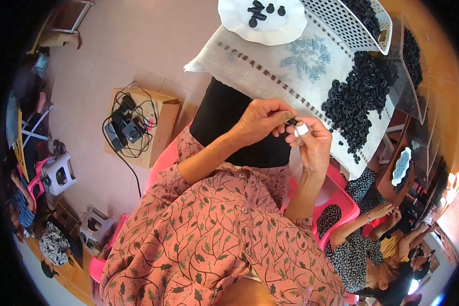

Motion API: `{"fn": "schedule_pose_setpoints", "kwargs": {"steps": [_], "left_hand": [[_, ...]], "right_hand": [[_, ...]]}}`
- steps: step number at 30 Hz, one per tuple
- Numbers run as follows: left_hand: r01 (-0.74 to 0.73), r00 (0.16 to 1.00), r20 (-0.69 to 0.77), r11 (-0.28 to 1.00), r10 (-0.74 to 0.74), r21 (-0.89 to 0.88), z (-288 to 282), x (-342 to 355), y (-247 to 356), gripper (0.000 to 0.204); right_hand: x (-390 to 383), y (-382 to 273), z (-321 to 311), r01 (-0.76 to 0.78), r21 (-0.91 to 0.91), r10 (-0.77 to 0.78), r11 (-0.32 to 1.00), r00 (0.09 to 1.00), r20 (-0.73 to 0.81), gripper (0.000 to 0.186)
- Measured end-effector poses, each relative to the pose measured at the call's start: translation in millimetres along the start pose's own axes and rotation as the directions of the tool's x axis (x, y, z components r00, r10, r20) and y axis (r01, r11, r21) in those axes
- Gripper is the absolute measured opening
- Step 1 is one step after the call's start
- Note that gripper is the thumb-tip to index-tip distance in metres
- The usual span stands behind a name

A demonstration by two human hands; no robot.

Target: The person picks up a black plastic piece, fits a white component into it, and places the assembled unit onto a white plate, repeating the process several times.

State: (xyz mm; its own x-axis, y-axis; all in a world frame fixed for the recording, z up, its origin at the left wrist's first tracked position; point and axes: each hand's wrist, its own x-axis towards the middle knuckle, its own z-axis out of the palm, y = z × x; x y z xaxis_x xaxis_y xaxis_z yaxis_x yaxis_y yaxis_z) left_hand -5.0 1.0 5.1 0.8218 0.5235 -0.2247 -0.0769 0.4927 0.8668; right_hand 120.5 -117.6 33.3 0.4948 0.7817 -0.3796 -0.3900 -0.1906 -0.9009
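My left hand (pixel 262 122) and my right hand (pixel 315 145) meet above my lap, at the near edge of the cloth-covered table. Both are closed, with fingertips pinched around a small black plastic part (pixel 292 121) between them. Fingers hide most of that part. A white wrap (pixel 301 129) covers one digit of my right hand. Just beyond the hands lies a heap of small black plastic parts (pixel 354 99). A scatter of tiny bluish, spring-like pieces (pixel 308 58) rests on the pale cloth (pixel 239 69). Several black pieces sit on a scalloped white plate (pixel 285 34) at the far side.
A white perforated basket (pixel 336 20) holding more black parts stands far right, beside a clear panel (pixel 415 76). On the floor at left is a cardboard box (pixel 160 130) with black cables and adapters (pixel 130 125). Other people sit at right and far left, near pink chairs and stools (pixel 96 224).
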Motion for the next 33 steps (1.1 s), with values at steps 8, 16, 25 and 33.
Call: {"fn": "schedule_pose_setpoints", "kwargs": {"steps": [8,16,25,33], "left_hand": [[-0.012,1.000,0.001,0.999,0.012,-0.039,0.1,-1.3,-2.3,0.014],[-0.065,0.997,-0.041,0.998,0.064,-0.017,4.7,-4.6,2.2,0.013],[-0.006,0.999,-0.049,0.978,-0.004,-0.209,1.6,-0.3,1.6,0.018],[0.008,0.998,-0.059,0.973,-0.022,-0.229,-0.5,1.2,6.4,0.019]], "right_hand": [[6.6,9.5,-2.7,-0.055,0.182,0.051,0.982,0.998,0.024,0.013],[7.9,12.2,6.5,-0.040,0.141,0.039,0.989,0.999,0.009,0.010],[6.3,4.0,15.5,-0.016,0.175,0.021,0.984,0.999,-0.025,0.008],[5.1,9.3,16.4,-0.019,0.234,0.022,0.972,1.000,-0.008,0.010]]}}
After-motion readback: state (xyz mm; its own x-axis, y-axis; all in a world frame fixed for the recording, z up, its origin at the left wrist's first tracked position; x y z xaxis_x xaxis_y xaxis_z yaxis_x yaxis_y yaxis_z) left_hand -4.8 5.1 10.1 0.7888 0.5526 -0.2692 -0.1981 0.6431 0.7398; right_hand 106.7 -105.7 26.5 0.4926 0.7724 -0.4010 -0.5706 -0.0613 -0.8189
